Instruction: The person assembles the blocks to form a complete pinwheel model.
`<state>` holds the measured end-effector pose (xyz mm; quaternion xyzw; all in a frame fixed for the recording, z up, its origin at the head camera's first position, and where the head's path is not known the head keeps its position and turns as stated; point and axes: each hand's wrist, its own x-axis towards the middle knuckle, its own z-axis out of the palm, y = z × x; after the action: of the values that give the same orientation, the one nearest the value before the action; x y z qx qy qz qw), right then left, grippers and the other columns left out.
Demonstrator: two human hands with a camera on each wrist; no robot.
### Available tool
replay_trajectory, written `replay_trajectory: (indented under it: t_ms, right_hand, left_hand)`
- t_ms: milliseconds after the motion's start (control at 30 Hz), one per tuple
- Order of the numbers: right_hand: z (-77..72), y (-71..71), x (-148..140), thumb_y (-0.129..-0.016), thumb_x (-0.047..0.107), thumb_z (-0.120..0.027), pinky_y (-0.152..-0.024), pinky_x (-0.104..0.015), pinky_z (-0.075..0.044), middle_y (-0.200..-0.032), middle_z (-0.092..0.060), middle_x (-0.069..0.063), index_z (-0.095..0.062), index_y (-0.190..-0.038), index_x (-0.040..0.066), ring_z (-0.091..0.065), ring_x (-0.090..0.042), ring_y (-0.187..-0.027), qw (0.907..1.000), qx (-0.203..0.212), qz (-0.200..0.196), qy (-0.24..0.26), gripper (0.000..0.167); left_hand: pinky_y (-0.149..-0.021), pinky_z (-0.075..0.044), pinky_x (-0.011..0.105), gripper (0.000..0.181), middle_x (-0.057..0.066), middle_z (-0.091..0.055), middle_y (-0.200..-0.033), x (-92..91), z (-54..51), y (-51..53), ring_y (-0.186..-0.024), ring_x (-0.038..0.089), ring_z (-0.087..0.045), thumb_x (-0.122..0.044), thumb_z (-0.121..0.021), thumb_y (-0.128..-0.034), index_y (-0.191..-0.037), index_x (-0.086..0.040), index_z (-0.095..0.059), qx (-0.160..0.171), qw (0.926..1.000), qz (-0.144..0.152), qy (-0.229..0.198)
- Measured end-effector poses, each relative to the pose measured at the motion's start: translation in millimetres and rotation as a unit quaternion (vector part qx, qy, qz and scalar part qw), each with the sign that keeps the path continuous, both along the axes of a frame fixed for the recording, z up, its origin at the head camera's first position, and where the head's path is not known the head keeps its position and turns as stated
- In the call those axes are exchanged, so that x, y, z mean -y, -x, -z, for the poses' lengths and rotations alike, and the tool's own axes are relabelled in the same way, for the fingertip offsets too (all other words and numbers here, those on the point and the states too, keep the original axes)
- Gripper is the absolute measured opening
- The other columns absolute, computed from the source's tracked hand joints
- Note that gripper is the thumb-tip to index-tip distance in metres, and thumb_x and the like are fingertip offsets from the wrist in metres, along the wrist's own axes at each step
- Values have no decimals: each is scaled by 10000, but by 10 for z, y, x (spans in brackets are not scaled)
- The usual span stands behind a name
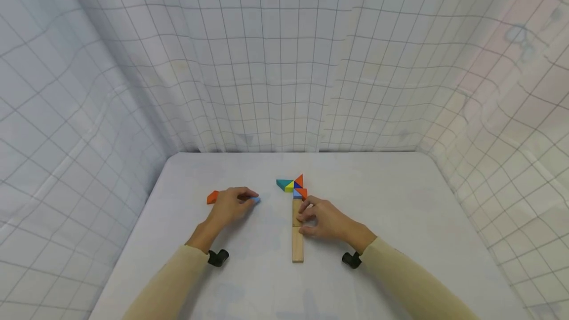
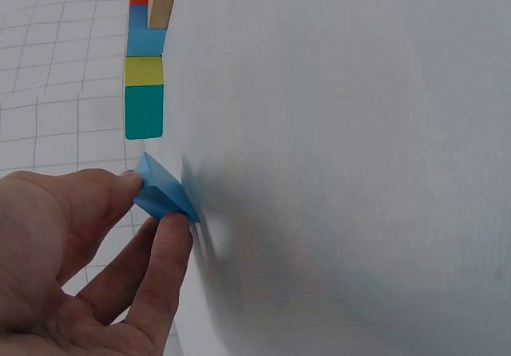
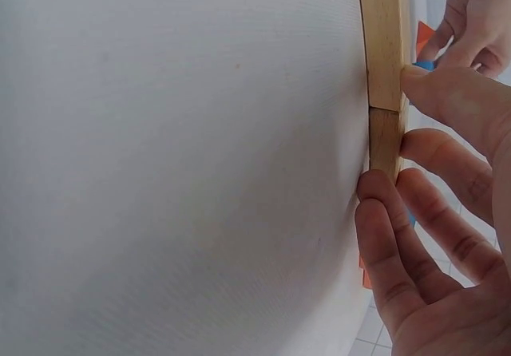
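Observation:
My left hand [image 1: 231,205] pinches a light blue triangular block [image 2: 164,190] between thumb and fingertips, just off the white tabletop with its shadow beside it. Two pale wooden planks [image 1: 298,248] lie end to end in a line. The right hand [image 1: 329,219] rests its thumb and fingertips against the planks around their joint, fingers slightly bent and not wrapped round them. Beyond the planks' far end is a pinwheel-like cluster: a teal block [image 1: 283,183], a yellow block [image 1: 289,188], a dark blue block [image 1: 297,185], orange triangles [image 1: 300,180] and a light blue block [image 1: 297,194].
An orange block [image 1: 212,197] lies left of the left hand, partly hidden by it. White grid-patterned curtains [image 1: 289,63] surround the table [image 1: 382,177] at the back and sides. Dark wrist cameras [image 1: 219,258] show near both sleeves.

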<state>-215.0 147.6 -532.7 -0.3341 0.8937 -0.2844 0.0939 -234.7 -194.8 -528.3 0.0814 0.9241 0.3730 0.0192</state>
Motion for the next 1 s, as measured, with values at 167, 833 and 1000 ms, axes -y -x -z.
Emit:
replay_trajectory:
  t_ms: [167, 833, 1000]
  right_hand:
    - [10, -1, -7, -1010, 254, -951, -1063, -327, -671, -1355, -701, 13, -906, -1258, 126, -753, -127, -1168, 10000, 49, 28, 45, 282]
    - [49, 8, -13, -1014, 276, -949, -1044, -316, -664, -1339, -700, 38, -902, -1294, 143, -727, -103, -1157, 10000, 8, 29, 37, 314]
    - [58, 4, -12, -1015, 274, -948, -1059, -316, -662, -1344, -694, 52, -902, -1292, 150, -722, -97, -1172, 10000, -22, 26, 34, 307]
  left_hand:
    - [-1070, -654, 545, 196, 132, -862, -1322, -36, -11, 46, -1214, 340, -791, -126, -753, -1125, -1273, -124, -880, 79, 9999, -73, 35]
    - [-1064, -697, 523, 284, 175, -839, -1368, 20, 73, 112, -1190, 362, -823, -30, -833, -1056, -1338, -62, -849, 71, 9998, 76, -166]
    - [-1064, -697, 530, 289, 182, -837, -1368, 25, 75, 96, -1192, 371, -824, -27, -842, -1048, -1334, -62, -851, 76, 9997, 130, -199]
